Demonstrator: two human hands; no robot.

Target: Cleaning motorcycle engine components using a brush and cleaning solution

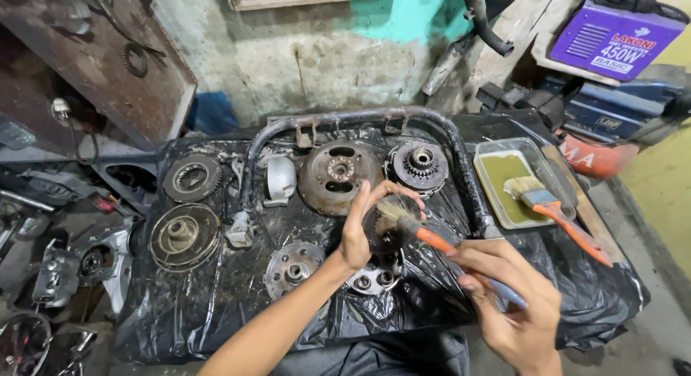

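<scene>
Left hand grasping dark round part mid-frame, right hand clenched on brush scrubbing it; other parts on plastic sheet look grimy, cleaning far from done

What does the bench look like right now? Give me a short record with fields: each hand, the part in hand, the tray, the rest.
left hand: the left hand holds up a dark round part
right hand: the right hand grips an orange-handled brush, bristles against the part
tray: a metal tray of yellowish liquid, a second brush resting across it
surface: black plastic sheet over the bench
other parts: rusty disc, gear piece, curved metal bar
</scene>
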